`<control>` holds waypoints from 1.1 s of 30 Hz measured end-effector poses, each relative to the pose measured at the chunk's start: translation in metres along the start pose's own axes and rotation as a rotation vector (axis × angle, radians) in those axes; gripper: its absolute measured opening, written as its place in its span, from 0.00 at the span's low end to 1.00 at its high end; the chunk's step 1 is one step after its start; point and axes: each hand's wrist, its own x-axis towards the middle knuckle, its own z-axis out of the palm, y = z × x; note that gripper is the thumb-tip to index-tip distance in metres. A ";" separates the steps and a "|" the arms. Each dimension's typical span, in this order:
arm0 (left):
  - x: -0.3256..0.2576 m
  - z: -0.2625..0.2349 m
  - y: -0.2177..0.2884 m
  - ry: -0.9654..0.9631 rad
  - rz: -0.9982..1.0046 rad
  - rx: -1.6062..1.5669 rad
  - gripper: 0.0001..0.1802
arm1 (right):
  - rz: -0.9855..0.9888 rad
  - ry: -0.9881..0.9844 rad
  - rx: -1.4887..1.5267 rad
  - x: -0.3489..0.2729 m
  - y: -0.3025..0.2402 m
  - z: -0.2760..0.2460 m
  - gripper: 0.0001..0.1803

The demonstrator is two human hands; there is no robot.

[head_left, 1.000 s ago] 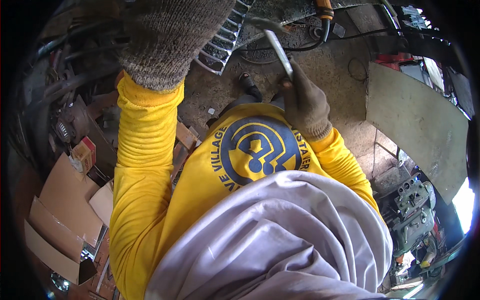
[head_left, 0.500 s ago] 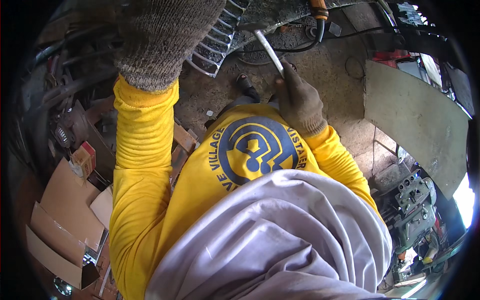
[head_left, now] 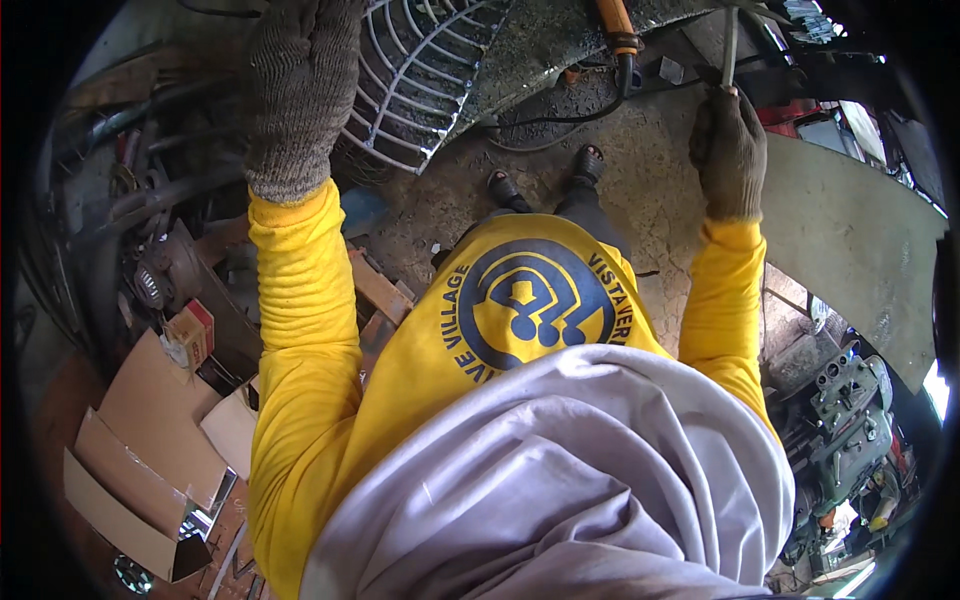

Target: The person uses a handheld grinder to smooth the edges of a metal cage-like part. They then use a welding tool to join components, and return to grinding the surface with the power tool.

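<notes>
My right hand [head_left: 728, 160], in a brown knit glove, is wrapped round the pale handle of a hammer [head_left: 730, 50]. It is raised at the upper right, with the hammer's dark head at the picture's top edge. At the upper left, my gloved left hand [head_left: 303, 100] is beside a metal grille [head_left: 415, 85] of curved bars. Its fingertips run out of the picture, so whether it grips anything is hidden. The grille lies on a dark, worn metal worktop [head_left: 540, 45]. An orange-handled tool [head_left: 614, 22] with a black cable rests there, right of the grille.
Opened cardboard boxes [head_left: 150, 410] and a small red-and-tan carton [head_left: 190, 333] are at my left. A large grey sheet panel [head_left: 850, 230] stands on the right, above green-grey machinery [head_left: 850, 410]. The black cable [head_left: 590, 115] loops below the worktop's edge, over the stained floor [head_left: 650, 190].
My right hand has swung the hammer away from the grille, up and to the right. My left hand has shifted slightly and now covers less of the grille.
</notes>
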 end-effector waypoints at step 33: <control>0.037 0.010 -0.055 -0.301 -0.172 -0.172 0.17 | -0.646 0.244 -0.095 0.068 0.031 -0.039 0.21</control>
